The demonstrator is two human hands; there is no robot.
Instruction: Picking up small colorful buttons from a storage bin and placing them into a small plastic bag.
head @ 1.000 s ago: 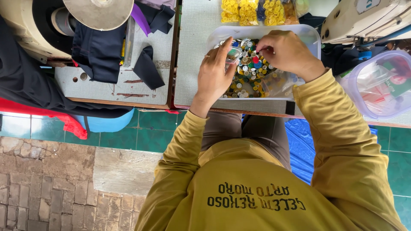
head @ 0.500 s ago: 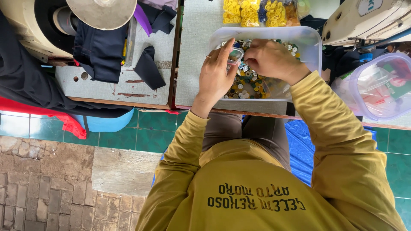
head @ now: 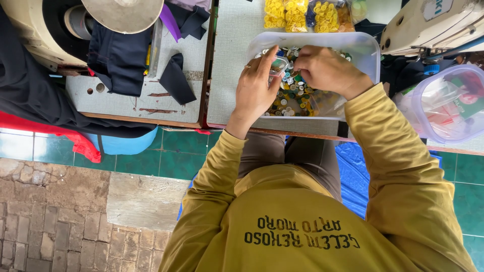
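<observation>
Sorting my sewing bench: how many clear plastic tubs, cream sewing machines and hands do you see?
Clear plastic tubs: 2, button tub and purple-rimmed tub
Cream sewing machines: 2, right machine, left machine
Hands: 2, left hand, right hand
Total: 6

We count two hands (head: 257,88) (head: 325,68), fingers in one tub (head: 363,48) of countless buttons (head: 292,95); beyond fingertips, three yellow bags (head: 297,12); one lidded tub (head: 446,103).

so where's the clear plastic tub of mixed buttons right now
In the head view the clear plastic tub of mixed buttons sits on the grey-green table, upper middle, with the left hand and right hand inside it and bags of yellow buttons just beyond.
</observation>
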